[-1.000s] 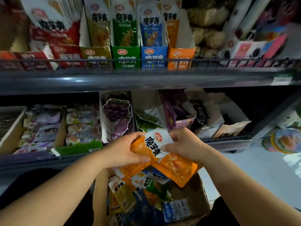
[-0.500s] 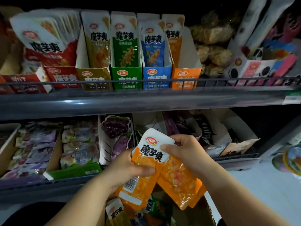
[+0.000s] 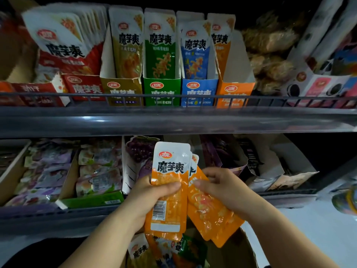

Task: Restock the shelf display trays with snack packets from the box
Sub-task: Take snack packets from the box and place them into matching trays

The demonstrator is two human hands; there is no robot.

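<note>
raised and straightened since half a second ago: both hands and their orange packets, now higher in front of the lower shelf [image 3: 58, 215]. gripping the front orange packet [image 3: 170, 171] upright in the left hand [image 3: 152, 196], thumb curled across its face, fingers behind, label toward the camera. pinching a fan of further orange packets [image 3: 210, 213] in the right hand [image 3: 222, 188], just right of the first and touching it, lower ends tilted down to the right. beneath the hands, at the near edge, a cardboard box [image 3: 245, 254] with mixed packets [image 3: 139, 250] inside. far and above, on the upper shelf [image 3: 173, 120], a row of upright display trays side by side: yellow-brown tray [image 3: 121, 89], green tray [image 3: 162, 89], blue tray [image 3: 199, 91], and at the right end the orange tray [image 3: 234, 89], with an orange packet standing against its left wall.
</note>
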